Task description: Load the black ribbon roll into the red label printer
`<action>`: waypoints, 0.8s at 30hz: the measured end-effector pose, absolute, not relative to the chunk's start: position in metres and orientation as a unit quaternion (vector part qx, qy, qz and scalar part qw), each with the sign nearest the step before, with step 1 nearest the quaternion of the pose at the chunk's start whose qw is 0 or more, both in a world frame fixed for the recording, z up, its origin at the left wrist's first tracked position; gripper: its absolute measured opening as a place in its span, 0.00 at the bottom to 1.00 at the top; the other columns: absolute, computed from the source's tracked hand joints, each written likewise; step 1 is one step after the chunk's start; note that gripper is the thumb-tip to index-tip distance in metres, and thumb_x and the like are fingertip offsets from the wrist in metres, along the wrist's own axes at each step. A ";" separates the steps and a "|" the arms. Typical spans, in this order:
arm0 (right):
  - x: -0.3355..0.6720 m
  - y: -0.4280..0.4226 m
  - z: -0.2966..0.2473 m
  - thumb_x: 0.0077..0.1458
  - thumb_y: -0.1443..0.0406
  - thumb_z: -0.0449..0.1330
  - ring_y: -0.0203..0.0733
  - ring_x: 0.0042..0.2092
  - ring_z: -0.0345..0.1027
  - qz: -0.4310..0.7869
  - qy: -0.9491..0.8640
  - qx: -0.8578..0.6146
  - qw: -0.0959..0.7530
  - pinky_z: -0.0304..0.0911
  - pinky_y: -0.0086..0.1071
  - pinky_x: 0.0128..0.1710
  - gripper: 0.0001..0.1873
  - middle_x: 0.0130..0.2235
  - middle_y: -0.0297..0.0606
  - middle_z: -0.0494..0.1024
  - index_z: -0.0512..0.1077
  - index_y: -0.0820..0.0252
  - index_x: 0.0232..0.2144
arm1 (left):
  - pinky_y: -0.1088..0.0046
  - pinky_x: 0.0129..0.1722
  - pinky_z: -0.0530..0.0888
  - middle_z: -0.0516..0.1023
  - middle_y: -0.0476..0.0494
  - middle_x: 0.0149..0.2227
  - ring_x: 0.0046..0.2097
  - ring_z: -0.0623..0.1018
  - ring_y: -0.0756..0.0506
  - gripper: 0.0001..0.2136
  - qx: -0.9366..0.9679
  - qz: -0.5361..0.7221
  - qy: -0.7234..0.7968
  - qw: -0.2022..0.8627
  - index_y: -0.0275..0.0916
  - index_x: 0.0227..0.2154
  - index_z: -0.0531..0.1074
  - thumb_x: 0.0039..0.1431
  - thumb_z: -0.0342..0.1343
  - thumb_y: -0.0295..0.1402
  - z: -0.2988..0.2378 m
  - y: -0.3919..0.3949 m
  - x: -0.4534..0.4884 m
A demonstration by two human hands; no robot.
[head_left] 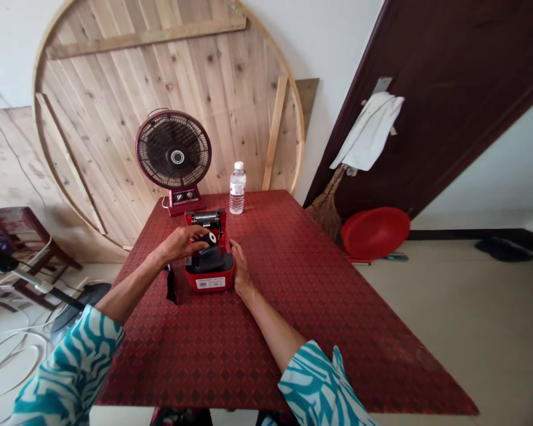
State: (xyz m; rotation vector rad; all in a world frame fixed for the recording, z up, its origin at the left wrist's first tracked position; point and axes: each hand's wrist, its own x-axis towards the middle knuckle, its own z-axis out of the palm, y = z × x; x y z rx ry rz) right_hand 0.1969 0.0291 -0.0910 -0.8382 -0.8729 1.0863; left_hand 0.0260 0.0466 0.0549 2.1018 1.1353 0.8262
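Note:
A red and black label printer sits on the table with its lid tipped back and a white sticker on its near face. My left hand reaches over it from the left, fingers closed on a black ribbon roll with a white core end. Dark ribbon film lies across the printer's opening below the roll. Against the printer's right side is my right hand, gripping the casing. A strip of black film hangs or lies to the left of the printer.
A dark red fan and a water bottle stand at the far end of the red patterned table. Cables and a chair are on the left. By the door at right are a broom and a red basin.

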 end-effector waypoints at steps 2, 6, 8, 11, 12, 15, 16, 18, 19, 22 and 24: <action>0.197 0.030 -0.092 0.52 0.47 0.56 0.45 0.53 0.66 0.484 -0.392 -0.373 0.688 0.60 0.40 0.54 0.26 0.47 0.36 0.78 0.72 0.53 0.49 | 0.71 0.41 0.72 0.80 0.46 0.34 0.38 0.78 0.42 0.10 0.817 0.269 0.444 0.250 0.43 0.32 0.79 0.43 0.64 0.27 0.053 0.052 0.039; 0.196 0.033 -0.093 0.52 0.48 0.55 0.44 0.54 0.65 0.492 -0.384 -0.370 0.688 0.60 0.40 0.54 0.25 0.49 0.35 0.77 0.72 0.52 0.49 | 0.69 0.41 0.70 0.81 0.44 0.34 0.40 0.79 0.38 0.10 0.841 0.161 0.486 0.175 0.44 0.28 0.79 0.42 0.63 0.23 0.049 0.064 0.053; 0.195 0.033 -0.091 0.52 0.48 0.55 0.44 0.54 0.65 0.499 -0.377 -0.370 0.687 0.60 0.39 0.54 0.25 0.49 0.35 0.77 0.72 0.51 0.49 | 0.69 0.40 0.70 0.81 0.43 0.32 0.39 0.79 0.38 0.10 0.847 0.108 0.496 0.158 0.44 0.26 0.79 0.41 0.63 0.22 0.045 0.070 0.059; 0.194 0.032 -0.090 0.52 0.48 0.56 0.43 0.54 0.65 0.503 -0.370 -0.370 0.688 0.59 0.39 0.55 0.25 0.50 0.34 0.76 0.72 0.51 0.48 | 0.70 0.37 0.70 0.81 0.43 0.28 0.37 0.80 0.38 0.10 0.855 0.046 0.495 0.147 0.43 0.21 0.78 0.41 0.61 0.19 0.038 0.080 0.066; 0.194 0.031 -0.091 0.52 0.48 0.56 0.43 0.54 0.65 0.503 -0.370 -0.370 0.688 0.59 0.39 0.55 0.24 0.50 0.34 0.76 0.72 0.51 0.48 | 0.71 0.36 0.70 0.81 0.43 0.28 0.36 0.80 0.39 0.10 0.859 0.031 0.487 0.151 0.43 0.21 0.78 0.41 0.61 0.19 0.036 0.083 0.067; 0.196 0.030 -0.091 0.52 0.49 0.57 0.44 0.54 0.65 0.502 -0.371 -0.374 0.686 0.59 0.40 0.56 0.24 0.50 0.35 0.76 0.73 0.51 0.47 | 0.73 0.36 0.71 0.82 0.45 0.30 0.37 0.80 0.41 0.09 0.870 0.029 0.456 0.185 0.42 0.24 0.79 0.42 0.61 0.21 0.036 0.086 0.064; 0.198 0.032 -0.090 0.51 0.49 0.57 0.45 0.54 0.65 0.500 -0.374 -0.378 0.684 0.58 0.40 0.56 0.24 0.50 0.35 0.76 0.73 0.52 0.47 | 0.74 0.37 0.71 0.83 0.45 0.33 0.38 0.80 0.41 0.09 0.872 0.042 0.444 0.203 0.42 0.27 0.79 0.44 0.60 0.22 0.037 0.084 0.060; 0.203 0.041 -0.083 0.51 0.48 0.57 0.46 0.55 0.65 0.489 -0.381 -0.392 0.680 0.56 0.42 0.58 0.24 0.52 0.36 0.75 0.73 0.52 0.47 | 0.75 0.40 0.72 0.83 0.45 0.38 0.41 0.80 0.43 0.09 0.870 0.081 0.423 0.238 0.41 0.34 0.79 0.50 0.58 0.26 0.040 0.074 0.051; 0.206 0.048 -0.077 0.50 0.48 0.57 0.46 0.56 0.64 0.479 -0.386 -0.399 0.680 0.55 0.42 0.60 0.25 0.53 0.36 0.75 0.72 0.52 0.47 | 0.75 0.41 0.72 0.82 0.45 0.40 0.42 0.80 0.44 0.10 0.869 0.103 0.415 0.249 0.40 0.38 0.79 0.53 0.56 0.29 0.042 0.067 0.045; 0.211 0.075 -0.049 0.51 0.46 0.56 0.46 0.60 0.61 0.450 -0.412 -0.398 0.685 0.53 0.44 0.62 0.27 0.57 0.38 0.71 0.71 0.53 0.48 | 0.75 0.43 0.73 0.82 0.46 0.41 0.41 0.80 0.47 0.12 0.869 0.157 0.402 0.240 0.39 0.42 0.77 0.60 0.52 0.35 0.043 0.041 0.030; 0.210 0.090 -0.027 0.53 0.47 0.53 0.45 0.60 0.61 0.441 -0.443 -0.387 0.678 0.54 0.46 0.61 0.26 0.57 0.36 0.70 0.69 0.51 0.50 | 0.75 0.43 0.73 0.82 0.45 0.42 0.41 0.79 0.47 0.12 0.877 0.196 0.382 0.216 0.39 0.42 0.77 0.62 0.51 0.36 0.041 0.026 0.024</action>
